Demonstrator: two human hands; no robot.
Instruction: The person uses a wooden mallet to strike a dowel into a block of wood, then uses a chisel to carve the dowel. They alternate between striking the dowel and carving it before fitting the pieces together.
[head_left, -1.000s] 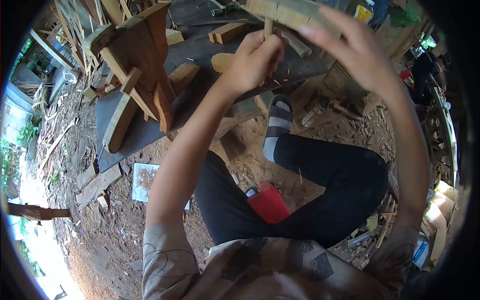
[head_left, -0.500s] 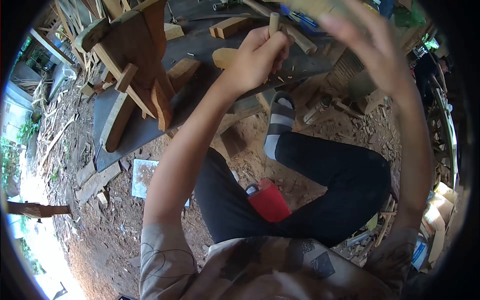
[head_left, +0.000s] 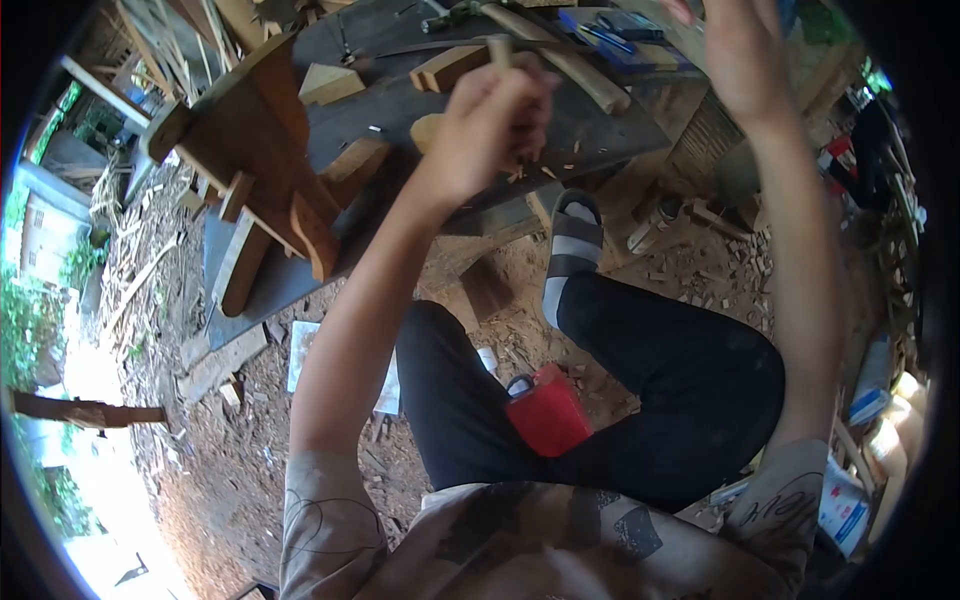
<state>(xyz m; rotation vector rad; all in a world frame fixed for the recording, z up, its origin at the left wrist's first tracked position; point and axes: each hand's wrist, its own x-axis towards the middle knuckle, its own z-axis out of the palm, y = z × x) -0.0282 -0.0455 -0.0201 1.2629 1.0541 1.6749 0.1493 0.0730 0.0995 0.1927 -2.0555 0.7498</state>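
My left hand (head_left: pixel 495 125) is closed around a short round wooden handle (head_left: pixel 500 48), whose end sticks up above the fist. What lies below the fist is hidden by the hand. Over the dark work table (head_left: pixel 590 140), small wood chips lie just right of this hand. A pale wood piece (head_left: pixel 427 132) sits behind my left wrist. My right hand (head_left: pixel 742 70) is raised at the upper right, with its fingers cut off by the top edge; whether it holds anything does not show.
A wooden assembly (head_left: pixel 250 140) stands on the table's left side. Wood blocks (head_left: pixel 447 68), a thick wooden stick (head_left: pixel 570 65) and a blue tray with pens (head_left: pixel 612 40) lie farther back. A red object (head_left: pixel 550 412) is between my legs. Wood scraps cover the ground.
My left hand has shifted slightly left with the handle. My right hand has risen towards the top edge, and the blurred pale wooden thing beside it has left the view.
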